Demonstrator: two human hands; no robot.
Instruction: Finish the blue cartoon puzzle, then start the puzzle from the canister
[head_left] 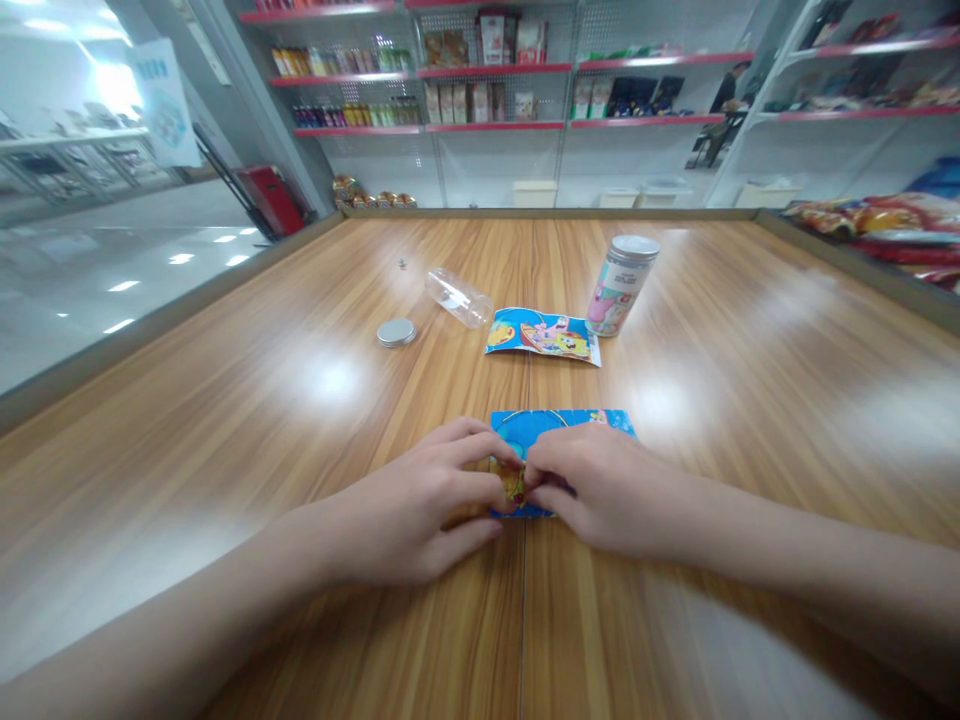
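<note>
Fingers [480,486] of the left hand [412,505] are a little spread and touch the left side of a blue picture card [540,424]. The left thumb sits just off the card's near edge. The right hand [611,485] covers much of the card's right side. Its thumb and pointing finger are bent, with the tips close together over the yellow part of the picture. I cannot tell if they pinch anything. The card lies flat on the brown wood counter [315,440], right under both hands.

Two picture cards are on the counter. The second card [551,335] lies farther back, apart from the first, with yellow and pink cartoon shapes on it. One can [622,285] with a silver top stands at its right end; I cannot tell if they touch. One clear jar [459,297] lies on its side, close to the second card's left end. One round silver lid [396,332] lies flat to the left of the jar, a bit nearer. One tiny thing [402,264] sits farther back on the left, too small to make out. Behind the counter, four pale bins [535,193] sit below the shelves [495,71].
</note>
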